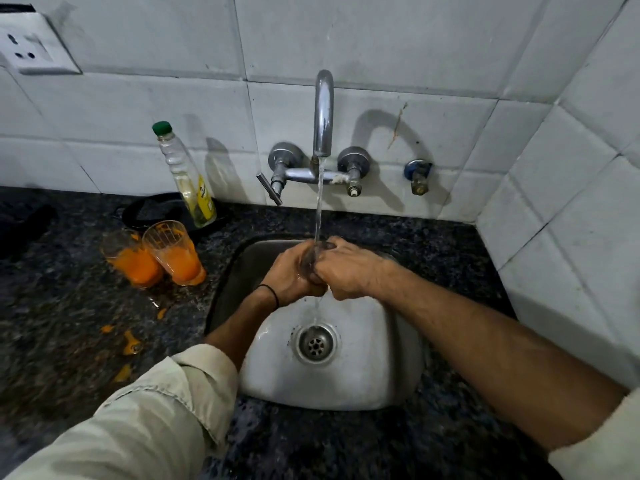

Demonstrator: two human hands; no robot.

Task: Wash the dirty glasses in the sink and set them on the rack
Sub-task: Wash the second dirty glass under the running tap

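Curling round the glass (pixel 309 262) from either side under running water (pixel 319 209): left grip (pixel 289 271), right grip (pixel 346 271).

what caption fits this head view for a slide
Left hand and right hand hold a glass under the running tap; two orange-stained glasses wait on the counter.

Your left hand (pixel 289 271) and right hand (pixel 346 271) meet over sink (pixel 381 358), both gripping clear glass (pixel 308 259) under running water. Faucet (pixel 323 112) at 12 o'clock from hands, drain (pixel 316 344) at 6. Two orange-smeared glasses (pixel 175 252) side by side on counter (pixel 52 323) at 9 o'clock. Green-capped bottle (pixel 187 174) at 10. Orange spills (pixel 131 342) at 8.
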